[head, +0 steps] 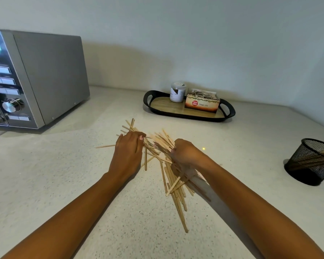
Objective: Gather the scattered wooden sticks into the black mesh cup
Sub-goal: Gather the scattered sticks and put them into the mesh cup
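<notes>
So the wooden sticks [173, 181] are mostly one loose, criss-crossed heap in the middle of the speckled counter [45, 184]. A long tail of them runs back toward the person, and a few strays poke out on the far-left side. Both hands are right in the heap. The left hand [128, 148] sits on its left edge with the fingers curled down and the thumb tucked in, and it looks like it's pinching a few sticks at the fingertips. The right hand [185, 156] is a bit blurry, but its fingers look wrapped around a bunch that fans out past the knuckles toward the wall. The rest of the pile lies under and behind that wrist, not in the grip at all. My guess is the two-sided hold is there to rake the mess inward and line the sticks up, since a bundle carries far better than singles. The black mesh cup [307, 165] stands upright well off to the right near the edge of view, apart from the heap, with some sticks already leaning inside it. So the job is partly done, with most of the pile left to go. Further back there's a black-rimmed tray [230, 111] holding a jar [177, 92] and a tea box [201, 103], and a microwave [45, 75] on the left.
</notes>
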Available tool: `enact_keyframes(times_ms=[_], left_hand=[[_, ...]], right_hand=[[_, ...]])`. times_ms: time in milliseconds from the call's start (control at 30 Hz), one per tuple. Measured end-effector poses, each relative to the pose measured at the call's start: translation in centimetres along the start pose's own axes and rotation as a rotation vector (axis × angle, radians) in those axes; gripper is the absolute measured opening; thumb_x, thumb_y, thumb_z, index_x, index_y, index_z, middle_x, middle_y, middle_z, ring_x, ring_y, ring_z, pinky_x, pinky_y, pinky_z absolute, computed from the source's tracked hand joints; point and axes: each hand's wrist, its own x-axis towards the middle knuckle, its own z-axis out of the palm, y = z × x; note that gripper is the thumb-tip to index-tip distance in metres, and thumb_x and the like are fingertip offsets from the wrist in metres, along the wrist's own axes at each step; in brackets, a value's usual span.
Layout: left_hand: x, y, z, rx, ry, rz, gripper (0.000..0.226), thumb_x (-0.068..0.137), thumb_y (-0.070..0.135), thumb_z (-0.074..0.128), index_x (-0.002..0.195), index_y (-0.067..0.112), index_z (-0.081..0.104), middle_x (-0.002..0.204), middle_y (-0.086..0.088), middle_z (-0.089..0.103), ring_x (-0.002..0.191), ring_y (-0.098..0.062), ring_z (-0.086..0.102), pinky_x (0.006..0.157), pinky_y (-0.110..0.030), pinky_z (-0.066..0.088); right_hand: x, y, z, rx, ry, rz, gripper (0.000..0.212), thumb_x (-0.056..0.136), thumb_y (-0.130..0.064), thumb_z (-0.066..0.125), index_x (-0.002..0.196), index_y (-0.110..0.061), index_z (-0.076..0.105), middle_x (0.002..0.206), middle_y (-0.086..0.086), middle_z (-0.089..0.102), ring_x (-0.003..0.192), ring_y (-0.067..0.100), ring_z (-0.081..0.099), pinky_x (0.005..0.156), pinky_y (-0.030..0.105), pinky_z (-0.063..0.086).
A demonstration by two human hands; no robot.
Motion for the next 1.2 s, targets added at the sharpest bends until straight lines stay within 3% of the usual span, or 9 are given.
enact_keyframes(times_ms=[67, 133, 267, 400, 567, 733, 933, 1033, 1200], left_hand=[[-0.1, 0.2, 0.2, -0.028, -0.004, 0.022, 0.041, 0.099, 0.032, 0.025, 0.117, 0.015, 0.059, 0.117, -0.004, 0.062, 0.113, -0.021, 0.053, 0.11, -0.046, 0.029], [-0.2, 0.6, 0.3, -0.082, -0.009, 0.024, 0.045, 0.097, 0.037, 0.023, 0.118, 0.018, 0.057, 0.117, -0.001, 0.06, 0.113, -0.019, 0.051, 0.106, -0.044, 0.035], [-0.7, 2.4, 1.0, -0.229, -0.087, 0.039, 0.041, 0.096, 0.044, 0.025, 0.124, 0.026, 0.05, 0.126, 0.005, 0.053, 0.115, -0.016, 0.054, 0.099, -0.042, 0.044], [-1.5, 5.3, 2.2, -0.258, -0.215, 0.071, 0.034, 0.098, 0.034, 0.039, 0.132, 0.034, 0.037, 0.133, 0.013, 0.048, 0.121, -0.008, 0.047, 0.098, -0.03, 0.042], [-1.0, 7.8, 3.6, -0.368, -0.331, -0.014, 0.052, 0.096, 0.036, 0.044, 0.142, 0.024, 0.024, 0.137, 0.005, 0.05, 0.119, -0.013, 0.052, 0.089, -0.022, 0.036], [-1.1, 7.9, 4.9, -0.353, -0.331, -0.016, 0.055, 0.095, 0.037, 0.046, 0.143, 0.022, 0.023, 0.139, 0.003, 0.049, 0.124, -0.014, 0.049, 0.095, -0.022, 0.034], [-1.4, 6.4, 6.0, -0.271, -0.336, -0.038, 0.059, 0.089, 0.055, 0.04, 0.14, 0.03, 0.025, 0.134, 0.004, 0.054, 0.129, -0.021, 0.043, 0.105, -0.049, 0.038], [-1.3, 6.5, 5.9, -0.306, -0.272, 0.005, 0.049, 0.096, 0.039, 0.041, 0.141, 0.027, 0.026, 0.135, 0.006, 0.051, 0.128, -0.016, 0.042, 0.107, -0.046, 0.036], [-1.7, 7.4, 5.1, -0.445, -0.175, 0.059, 0.037, 0.098, 0.041, 0.028, 0.132, 0.03, 0.04, 0.131, 0.01, 0.052, 0.123, -0.008, 0.047, 0.105, -0.031, 0.04]], right_hand=[[0.2, 0.7, -0.4, 0.124, 0.008, 0.004, 0.007, 0.097, -0.01, 0.042, 0.097, -0.005, 0.048, 0.084, 0.007, 0.054, 0.08, 0.019, 0.053, 0.057, 0.021, 0.036], [0.1, 1.3, -0.8, 0.395, 0.011, 0.022, 0.011, 0.098, -0.008, 0.038, 0.102, -0.004, 0.048, 0.09, 0.009, 0.058, 0.08, 0.016, 0.055, 0.066, 0.023, 0.041], [-0.3, 2.0, -1.5, 0.703, 0.122, -0.076, 0.018, 0.1, -0.009, 0.031, 0.108, -0.006, 0.047, 0.084, 0.003, 0.052, 0.072, 0.012, 0.049, 0.067, 0.025, 0.043], [-0.9, 2.1, -1.7, 0.932, 0.25, -0.201, 0.02, 0.101, -0.008, 0.029, 0.105, -0.011, 0.049, 0.078, 0.001, 0.048, 0.068, 0.011, 0.046, 0.064, 0.024, 0.042], [-1.3, 2.4, -1.0, 0.995, 0.433, -0.312, 0.019, 0.102, -0.009, 0.031, 0.108, -0.011, 0.049, 0.082, -0.005, 0.05, 0.069, 0.008, 0.045, 0.065, 0.019, 0.043], [-1.5, 3.1, 0.5, 0.994, 0.463, -0.269, 0.02, 0.102, -0.015, 0.032, 0.11, -0.016, 0.05, 0.082, -0.001, 0.05, 0.076, 0.01, 0.051, 0.062, 0.019, 0.045], [-1.7, 3.2, 1.4, 0.933, 0.459, -0.24, 0.018, 0.102, -0.018, 0.032, 0.107, -0.018, 0.05, 0.084, -0.005, 0.048, 0.079, 0.007, 0.048, 0.065, 0.016, 0.044], [-1.8, 3.1, 1.6, 0.908, 0.472, -0.247, 0.017, 0.102, -0.019, 0.032, 0.103, -0.015, 0.048, 0.085, -0.009, 0.051, 0.083, 0.007, 0.051, 0.065, 0.013, 0.044], [-2.3, 3.0, 2.4, 0.921, 0.422, -0.304, 0.016, 0.102, -0.02, 0.033, 0.108, -0.016, 0.048, 0.096, -0.003, 0.057, 0.087, 0.007, 0.056, 0.063, 0.004, 0.047]])
